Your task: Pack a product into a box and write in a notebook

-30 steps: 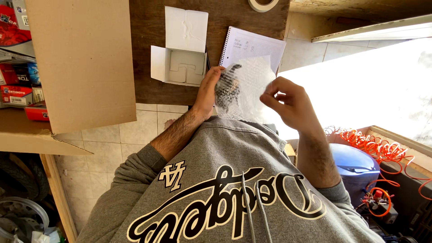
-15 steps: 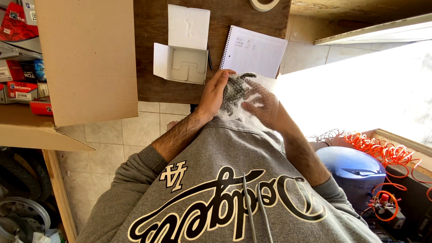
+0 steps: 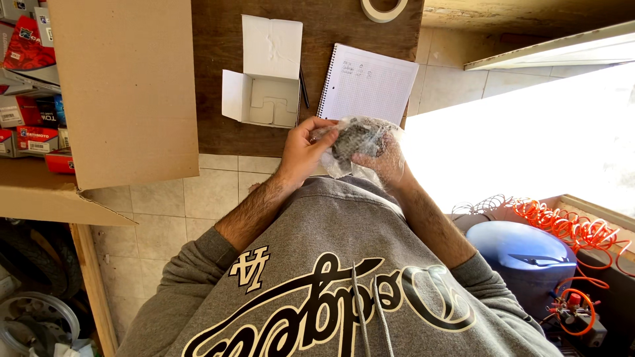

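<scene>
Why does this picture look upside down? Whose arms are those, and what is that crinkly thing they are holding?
The camera sits on a person's head and looks down, so you see their own grey sweatshirt and both arms reaching away from you. That is why the print on it looks flipped. The left hand and the right hand together hold a dark object wrapped in clear bubble wrap, just above the edge of a dark wooden table. On the table lie an open white cardboard box, a spiral notebook with squared paper, and a thin dark pen between them. A big brown cardboard box stands to the left, and a blue barrel is down on the right.
</scene>
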